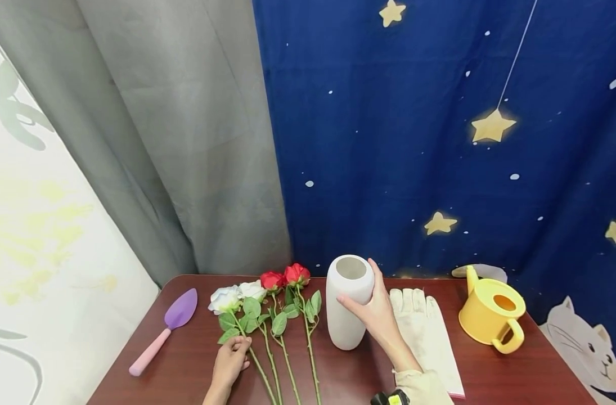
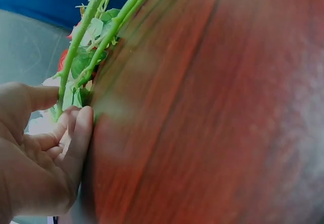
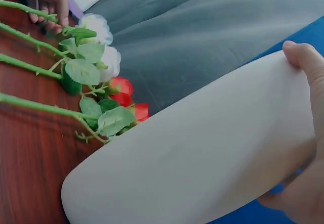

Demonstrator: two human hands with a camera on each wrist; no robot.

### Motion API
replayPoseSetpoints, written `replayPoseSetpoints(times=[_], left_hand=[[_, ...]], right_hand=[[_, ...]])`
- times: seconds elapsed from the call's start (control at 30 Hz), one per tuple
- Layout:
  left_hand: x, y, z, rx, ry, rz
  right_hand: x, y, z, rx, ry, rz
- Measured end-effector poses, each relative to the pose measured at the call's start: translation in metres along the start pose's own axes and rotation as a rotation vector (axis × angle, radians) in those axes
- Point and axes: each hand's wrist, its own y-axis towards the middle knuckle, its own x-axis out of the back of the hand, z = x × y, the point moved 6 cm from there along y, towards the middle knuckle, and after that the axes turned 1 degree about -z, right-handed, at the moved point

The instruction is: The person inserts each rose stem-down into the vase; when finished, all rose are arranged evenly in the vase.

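Note:
My right hand (image 1: 376, 315) grips a white vase (image 1: 345, 323) by its upper side, thumb across the front. The vase stands nearly upright in the head view, its mouth toward me; its pale side fills much of the right wrist view. To the left, my left hand (image 1: 230, 360) pinches the green stem of the leftmost white rose (image 1: 224, 299) between thumb and fingers, just below the leaves. Beside that flower lie a second white rose (image 1: 253, 290) and two red roses, one red rose (image 1: 272, 280) left of the other red rose (image 1: 297, 274). Their stems point toward me.
A trowel (image 1: 181, 309) with a purple blade and pink handle lies at the left of the brown table (image 1: 186, 371). Right of the vase are white gloves (image 1: 429, 337), partly behind my forearm, and a yellow watering can (image 1: 482, 320). Curtains hang behind the table.

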Motion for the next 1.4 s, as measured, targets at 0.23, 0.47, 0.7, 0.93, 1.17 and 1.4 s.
replayPoseSetpoints(times=[0.23,0.47,0.7,0.93,1.17,1.4], left_hand=[[0.003,0.003,0.001,-0.002,-0.14,-0.006],[0.018,-0.003,0.002,0.066,-0.314,0.028],[0.029,-0.013,-0.036,-0.058,-0.457,0.051],[0.036,-0.031,-0.095,-0.168,-0.619,0.08],[0.043,-0.037,-0.133,-0.197,-0.878,0.042],[0.045,-0.036,-0.153,-0.182,-1.053,-0.081]], right_hand=[[-0.004,0.002,0.003,0.081,0.08,-0.024],[-0.013,0.001,0.003,0.076,0.113,0.012],[-0.005,-0.007,0.034,0.111,0.11,-0.001],[-0.003,-0.007,0.035,0.088,0.126,0.009],[-0.004,-0.003,0.015,0.11,0.132,-0.001],[-0.007,-0.001,0.0,0.106,0.152,-0.007]])
